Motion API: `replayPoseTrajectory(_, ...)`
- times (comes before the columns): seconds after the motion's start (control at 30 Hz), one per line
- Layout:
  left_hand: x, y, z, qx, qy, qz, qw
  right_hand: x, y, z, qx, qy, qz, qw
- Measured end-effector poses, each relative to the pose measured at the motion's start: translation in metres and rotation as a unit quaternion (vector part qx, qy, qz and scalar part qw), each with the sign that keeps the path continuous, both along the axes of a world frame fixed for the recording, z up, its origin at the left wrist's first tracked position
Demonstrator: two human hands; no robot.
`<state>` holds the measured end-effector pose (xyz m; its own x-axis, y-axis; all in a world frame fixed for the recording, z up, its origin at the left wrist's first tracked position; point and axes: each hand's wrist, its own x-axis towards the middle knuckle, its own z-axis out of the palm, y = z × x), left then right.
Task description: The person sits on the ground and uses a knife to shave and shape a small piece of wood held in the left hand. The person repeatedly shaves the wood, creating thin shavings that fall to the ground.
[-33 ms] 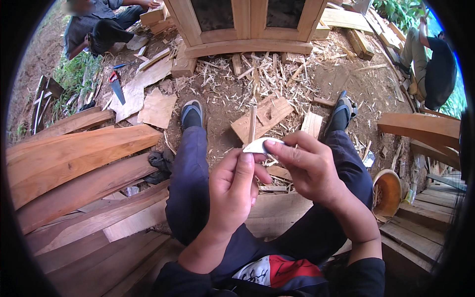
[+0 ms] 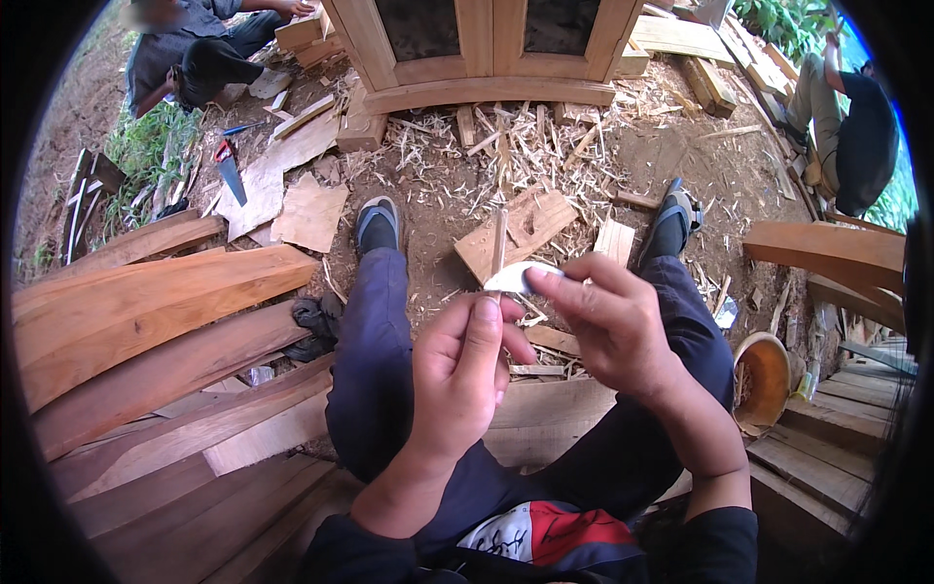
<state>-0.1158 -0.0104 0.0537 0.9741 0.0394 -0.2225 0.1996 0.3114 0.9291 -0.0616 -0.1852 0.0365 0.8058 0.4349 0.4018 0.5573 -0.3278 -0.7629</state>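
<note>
My left hand (image 2: 462, 375) is closed round the lower end of a thin wooden stick (image 2: 500, 237), pinched between thumb and fingertips. The stick points away from me, nearly upright in the picture. In my right hand (image 2: 613, 316) a folded white sheet (image 2: 520, 276), perhaps sandpaper, is pinched between thumb and fingers. Its left end wraps or lies against the stick just above my left thumb; which of the two I cannot tell. Beyond the stick a wooden block (image 2: 530, 234) lies on the ground among shavings.
A wooden cabinet (image 2: 477, 90) stands ahead. Planks (image 2: 165, 311) are stacked at left, near a handsaw (image 2: 230, 173). At right are a bowl-like container (image 2: 762, 382) and more boards (image 2: 822, 253). One person (image 2: 190, 58) sits far left, another (image 2: 861, 146) far right.
My right hand and the white sheet have shifted slightly up and to the right along the stick. My left hand has barely moved.
</note>
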Motion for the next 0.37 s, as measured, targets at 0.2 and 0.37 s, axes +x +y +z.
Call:
replayPoseTrajectory(0.2,0.002,-0.002,-0.001,-0.025,0.019,-0.023,0.999,0.007,-0.013,0.0,-0.002,-0.021,-0.028,0.999)
replayPoseTrajectory(0.37,0.005,0.004,-0.003,-0.044,0.006,-0.016,0.999,0.0,-0.009,-0.001,-0.031,-0.018,0.031,0.999)
